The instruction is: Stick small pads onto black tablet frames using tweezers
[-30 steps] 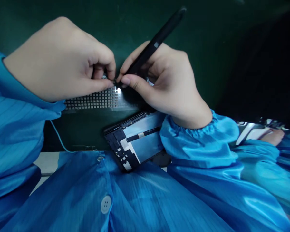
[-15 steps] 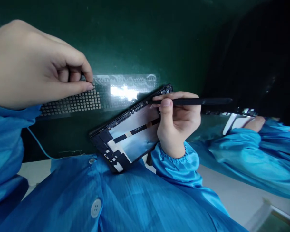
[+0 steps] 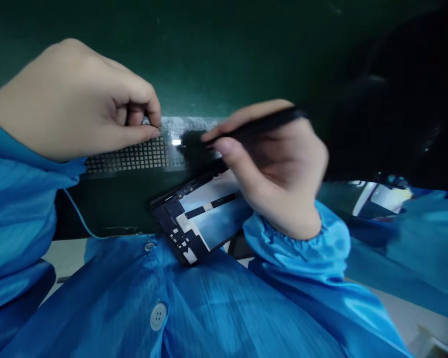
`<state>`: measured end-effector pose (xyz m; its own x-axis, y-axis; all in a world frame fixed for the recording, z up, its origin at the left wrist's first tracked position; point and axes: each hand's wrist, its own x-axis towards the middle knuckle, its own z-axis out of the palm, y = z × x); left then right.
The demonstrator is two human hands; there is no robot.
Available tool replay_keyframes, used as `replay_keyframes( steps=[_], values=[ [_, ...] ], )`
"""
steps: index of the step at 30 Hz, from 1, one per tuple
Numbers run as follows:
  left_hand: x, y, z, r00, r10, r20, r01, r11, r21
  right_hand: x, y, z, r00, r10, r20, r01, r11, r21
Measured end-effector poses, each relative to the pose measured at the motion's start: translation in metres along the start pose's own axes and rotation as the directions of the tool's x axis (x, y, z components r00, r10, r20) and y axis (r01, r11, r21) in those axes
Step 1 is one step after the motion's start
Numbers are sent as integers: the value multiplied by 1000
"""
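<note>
Dark green bench. Left hand pinches strip between thumb and finger, no gap. Right hand, blurred, closed round tool near phone.

A blue smock and opened device suggest an electronics workshop.

Slim black tool, badly blurred

The bright blue cloth smock has a satin sheen from here; the clear plastic strip glares glossily, the slim black tool looks matt, the dark green tabletop smooth.
</note>
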<state>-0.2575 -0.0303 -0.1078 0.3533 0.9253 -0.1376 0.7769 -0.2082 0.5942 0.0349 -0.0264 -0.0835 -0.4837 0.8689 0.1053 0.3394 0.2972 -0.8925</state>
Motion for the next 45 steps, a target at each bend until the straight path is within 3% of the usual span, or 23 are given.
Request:
replay_keyframes(
  steps=[2,4,10,14,17,19,22,24,27,29,32,36,45],
  values=[
    [1,8,-4,999,49,-12,-48,998,51,24,5,12,986,7,169,-11,1000,25],
    [2,15,-6,999,35,13,-36,996,77,39,13,22,970,37,242,-50,998,49],
    [3,24,-6,995,-48,88,36,991,131,35,21,26,969,11,246,-36,995,98],
    [1,16,-5,999,28,19,-29,996,82,42,20,25,959,-11,284,-2,999,44],
    [1,8,-7,998,68,17,-69,995,71,52,28,20,949,-4,315,-55,982,178],
    [1,10,-7,996,87,9,-87,993,77,46,34,7,973,20,228,-107,921,374],
    [-8,36,4,1000,14,-15,-10,976,216,4,33,-26,988,119,-93,-63,885,461],
    [-21,64,19,996,-81,21,70,943,327,-41,27,-50,929,231,-291,-113,922,370],
    [-43,103,45,995,-74,69,44,933,358,-108,24,-73,788,430,-440,-329,899,288],
    [-51,117,59,995,-58,79,24,926,378,-140,31,-77,750,435,-497,-353,900,255],
    [-54,120,68,995,-9,104,-34,914,405,-161,49,-71,777,283,-562,-231,959,164],
    [-52,111,68,992,17,124,-66,912,405,-159,64,-61,831,137,-539,-116,991,74],
    [-53,106,72,995,-2,100,-36,926,375,-162,67,-61,857,94,-506,-72,995,62]
  ],
)
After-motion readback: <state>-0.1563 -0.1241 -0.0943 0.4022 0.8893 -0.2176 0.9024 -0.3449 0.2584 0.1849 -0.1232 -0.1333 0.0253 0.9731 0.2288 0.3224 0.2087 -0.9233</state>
